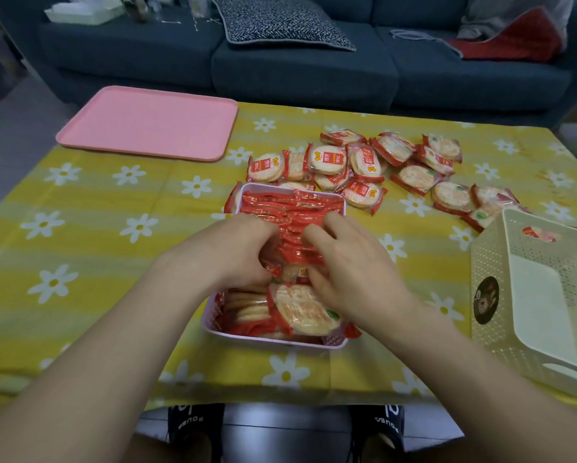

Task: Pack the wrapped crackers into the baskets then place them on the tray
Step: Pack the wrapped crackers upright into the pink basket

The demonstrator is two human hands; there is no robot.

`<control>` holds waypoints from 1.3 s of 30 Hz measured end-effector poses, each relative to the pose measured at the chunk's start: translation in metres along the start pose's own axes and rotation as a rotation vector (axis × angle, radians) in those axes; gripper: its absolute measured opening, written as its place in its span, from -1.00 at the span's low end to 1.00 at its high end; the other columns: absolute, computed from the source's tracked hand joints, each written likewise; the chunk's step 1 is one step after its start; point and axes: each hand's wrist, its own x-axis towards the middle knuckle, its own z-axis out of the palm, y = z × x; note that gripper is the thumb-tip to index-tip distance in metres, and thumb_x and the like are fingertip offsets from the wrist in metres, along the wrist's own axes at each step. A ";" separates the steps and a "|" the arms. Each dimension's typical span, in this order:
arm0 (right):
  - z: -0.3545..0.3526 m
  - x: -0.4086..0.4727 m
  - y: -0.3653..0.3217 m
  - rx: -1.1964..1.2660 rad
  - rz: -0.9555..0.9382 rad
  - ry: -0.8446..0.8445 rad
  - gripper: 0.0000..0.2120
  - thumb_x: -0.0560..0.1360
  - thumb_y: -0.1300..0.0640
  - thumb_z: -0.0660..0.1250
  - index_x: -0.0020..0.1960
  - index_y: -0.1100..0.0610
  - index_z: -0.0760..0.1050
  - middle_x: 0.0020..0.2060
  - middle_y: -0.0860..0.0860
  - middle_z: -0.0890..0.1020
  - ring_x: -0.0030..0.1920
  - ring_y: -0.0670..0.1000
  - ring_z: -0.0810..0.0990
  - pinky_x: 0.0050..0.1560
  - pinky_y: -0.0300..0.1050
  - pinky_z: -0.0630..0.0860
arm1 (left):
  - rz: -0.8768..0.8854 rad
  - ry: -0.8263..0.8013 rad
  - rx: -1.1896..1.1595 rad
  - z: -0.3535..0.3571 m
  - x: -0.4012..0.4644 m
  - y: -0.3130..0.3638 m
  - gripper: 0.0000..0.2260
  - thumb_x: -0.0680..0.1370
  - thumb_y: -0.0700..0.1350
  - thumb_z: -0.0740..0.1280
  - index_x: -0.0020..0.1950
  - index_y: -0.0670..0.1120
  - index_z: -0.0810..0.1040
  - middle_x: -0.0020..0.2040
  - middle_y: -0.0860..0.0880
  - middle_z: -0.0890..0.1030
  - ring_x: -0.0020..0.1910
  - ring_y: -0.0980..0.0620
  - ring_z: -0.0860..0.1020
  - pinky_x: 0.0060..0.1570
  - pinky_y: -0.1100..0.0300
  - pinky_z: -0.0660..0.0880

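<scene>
A lilac basket [273, 339] in the middle of the table is packed with red-wrapped crackers [290, 208] standing on edge in rows. My left hand [237, 248] and my right hand [354, 272] are both inside it, fingers curled among the packets in the middle row. A loose pile of wrapped crackers [364, 162] lies on the cloth beyond the basket and to its right. The pink tray [146, 123] lies bare at the far left. A cream basket [487, 262] at the right edge holds one packet [537, 233].
A yellow cloth with white daisies [80, 228] covers the table. A dark blue sofa [297, 71] with a patterned cushion stands behind it. My feet in black slippers [193, 426] show below the near edge.
</scene>
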 end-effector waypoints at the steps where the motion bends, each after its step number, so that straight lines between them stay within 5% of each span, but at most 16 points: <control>1: 0.000 0.000 -0.003 0.030 -0.025 -0.013 -0.79 0.40 0.15 0.39 -0.01 0.13 0.43 -0.10 0.07 0.46 -0.13 0.17 0.49 -0.25 0.01 0.41 | 0.010 0.012 -0.001 0.001 0.001 -0.001 -0.83 0.38 -0.07 0.46 -0.10 -0.01 0.52 -0.17 0.05 0.57 -0.15 -0.02 0.53 -0.14 0.04 0.52; 3: 0.003 0.000 -0.006 0.067 -0.046 -0.065 -0.87 0.47 0.11 0.28 -0.02 0.13 0.43 -0.09 0.08 0.47 -0.15 0.22 0.55 -0.31 0.05 0.42 | 0.024 0.012 -0.007 0.001 0.003 -0.003 -0.88 0.42 -0.08 0.44 -0.17 0.03 0.50 -0.18 0.05 0.58 -0.17 -0.01 0.52 -0.19 0.08 0.48; 10: 0.008 0.002 -0.007 0.107 -0.016 -0.149 -0.45 0.37 -0.16 -0.18 0.00 0.15 0.42 -0.07 0.13 0.51 -0.11 0.28 0.56 -0.21 0.16 0.50 | 0.008 0.029 0.088 0.001 0.006 -0.003 -0.88 0.49 -0.08 0.37 -0.18 0.08 0.47 -0.07 0.01 0.58 -0.07 -0.08 0.56 -0.09 0.01 0.55; 14: 0.009 0.001 -0.002 0.189 0.001 -0.104 -0.88 0.45 0.15 0.18 -0.05 0.14 0.43 -0.11 0.10 0.52 -0.09 0.22 0.55 -0.18 0.09 0.47 | 0.019 0.063 0.123 0.002 0.005 0.000 -0.89 0.50 -0.05 0.38 -0.13 0.07 0.45 -0.03 0.02 0.55 -0.02 -0.07 0.55 -0.10 0.03 0.52; 18: -0.007 -0.002 0.004 0.461 0.107 -0.071 -0.97 0.48 0.15 0.32 -0.10 0.06 0.54 -0.29 -0.08 0.61 -0.24 -0.07 0.56 -0.23 -0.15 0.42 | 0.011 0.073 0.137 -0.001 0.001 0.000 -0.82 0.46 0.00 0.42 -0.08 0.05 0.43 -0.02 0.04 0.53 0.00 -0.04 0.53 -0.14 0.07 0.46; 22: -0.028 -0.008 0.004 0.616 0.115 -0.405 -0.75 0.46 -0.17 0.35 0.01 -0.04 0.62 -0.23 -0.13 0.68 -0.18 -0.18 0.63 -0.09 -0.20 0.56 | -0.021 0.112 0.222 0.003 0.005 0.005 -0.78 0.50 -0.04 0.39 -0.12 0.04 0.33 -0.04 0.04 0.49 0.01 -0.09 0.54 -0.20 0.07 0.40; 25: -0.032 -0.012 0.001 0.533 0.072 -0.458 -0.51 0.35 -0.38 0.32 0.14 -0.11 0.53 -0.10 -0.18 0.63 -0.08 -0.18 0.59 -0.02 -0.19 0.55 | -0.030 0.129 0.252 0.004 0.008 0.006 -0.78 0.51 -0.04 0.38 -0.13 0.04 0.32 -0.02 0.02 0.51 0.00 -0.10 0.55 -0.19 0.07 0.41; 29: -0.029 -0.012 -0.002 0.427 0.008 -0.319 -0.62 0.40 -0.11 0.45 0.17 -0.07 0.51 -0.21 -0.16 0.60 -0.20 -0.17 0.55 -0.14 -0.20 0.51 | -0.014 0.133 0.219 0.002 0.007 0.004 -0.79 0.49 0.00 0.40 -0.13 0.04 0.35 -0.07 0.06 0.47 -0.03 -0.07 0.53 -0.22 0.09 0.36; 32: -0.033 -0.007 0.010 0.516 0.091 -0.245 -0.73 0.40 0.05 0.43 0.10 -0.06 0.56 -0.32 -0.12 0.59 -0.30 -0.16 0.52 -0.27 -0.23 0.43 | -0.012 0.113 0.074 -0.004 0.002 -0.001 -0.82 0.44 0.02 0.42 -0.14 0.03 0.43 -0.18 0.11 0.51 -0.12 0.00 0.52 -0.24 0.09 0.41; 35: -0.038 -0.001 0.026 0.738 0.272 -0.155 -0.75 0.36 0.10 0.41 0.03 -0.06 0.56 -0.23 0.00 0.66 -0.20 -0.01 0.62 -0.12 0.04 0.57 | -0.005 0.178 -0.277 -0.014 -0.004 0.000 -0.98 0.46 -0.05 0.34 -0.15 0.02 0.54 -0.27 0.09 0.59 -0.22 0.04 0.56 -0.19 0.10 0.49; 39: -0.040 0.004 0.033 1.065 0.479 -0.109 -0.75 0.39 0.33 0.44 0.02 0.16 0.52 -0.24 0.20 0.59 -0.19 0.10 0.59 -0.03 0.23 0.62 | -0.095 0.132 -0.835 -0.024 -0.009 0.014 -0.80 0.59 -0.24 0.16 0.03 -0.15 0.58 -0.09 -0.11 0.71 -0.08 -0.06 0.67 -0.01 0.03 0.57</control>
